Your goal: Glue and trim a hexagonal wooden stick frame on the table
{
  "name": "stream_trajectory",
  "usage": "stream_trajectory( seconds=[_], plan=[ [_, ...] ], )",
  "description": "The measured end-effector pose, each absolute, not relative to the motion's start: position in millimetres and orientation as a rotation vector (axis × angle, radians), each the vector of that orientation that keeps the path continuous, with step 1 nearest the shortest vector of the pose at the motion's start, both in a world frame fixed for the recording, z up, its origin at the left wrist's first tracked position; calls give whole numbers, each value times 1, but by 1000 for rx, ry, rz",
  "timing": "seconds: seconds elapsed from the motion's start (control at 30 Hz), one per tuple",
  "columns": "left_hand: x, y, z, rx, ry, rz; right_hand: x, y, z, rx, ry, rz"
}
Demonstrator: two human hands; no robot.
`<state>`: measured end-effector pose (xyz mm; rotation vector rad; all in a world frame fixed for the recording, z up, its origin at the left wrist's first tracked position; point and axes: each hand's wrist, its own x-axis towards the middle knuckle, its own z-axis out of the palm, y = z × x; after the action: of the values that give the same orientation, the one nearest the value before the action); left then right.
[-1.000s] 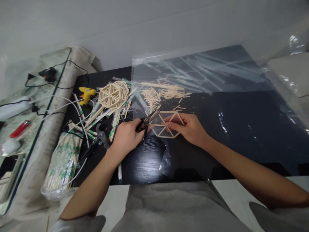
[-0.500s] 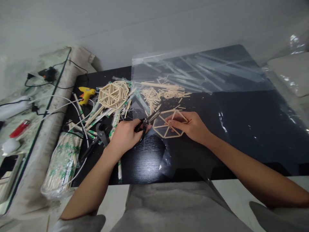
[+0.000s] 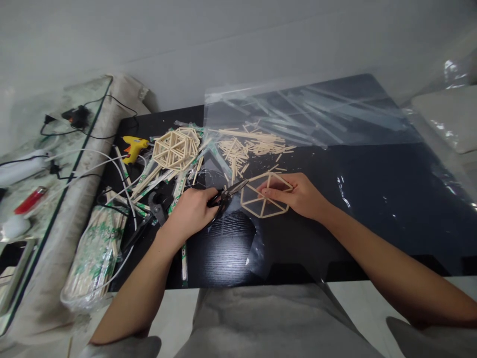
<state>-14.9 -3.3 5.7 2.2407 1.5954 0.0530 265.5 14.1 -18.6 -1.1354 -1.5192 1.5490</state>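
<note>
My left hand (image 3: 192,211) is closed round the black handles of a pair of scissors (image 3: 235,188), whose blades point right toward a spoked frame made of wooden sticks. That octagon-like stick frame (image 3: 263,216) is pinched in my right hand (image 3: 298,195) between thumb and fingers, above the dark table. Clear film seems to fill or back the frame. The scissor tips are close to the frame's left edge; I cannot tell whether they touch it. Several similar frames (image 3: 175,149) lie piled up beyond my left hand.
Cut sticks (image 3: 261,141) are heaped at the table's middle. A clear plastic sheet (image 3: 335,112) covers the right side. At left are a yellow glue gun (image 3: 134,146), black-handled cutters (image 3: 158,209), a bag of wrapped chopsticks (image 3: 99,248), white cables and a glass shelf (image 3: 40,144).
The stick frame has shifted slightly right and down with my right hand. The scissor blades look closer together. My left hand stays in nearly the same place.
</note>
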Motion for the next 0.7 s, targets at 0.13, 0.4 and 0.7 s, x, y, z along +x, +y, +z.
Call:
stream_trajectory(
  seconds=[0.13,0.4,0.7],
  plan=[
    [-18,-2,7,2267,1573,6,269,15,-19,-1151,-1547,1594],
    [-16,-3,9,2291,1553,-6,264,13,-12,-1046,-1552,1749],
    [-16,-3,11,2318,1519,-57,263,10,-13,-1066,-1541,1746]
  ],
)
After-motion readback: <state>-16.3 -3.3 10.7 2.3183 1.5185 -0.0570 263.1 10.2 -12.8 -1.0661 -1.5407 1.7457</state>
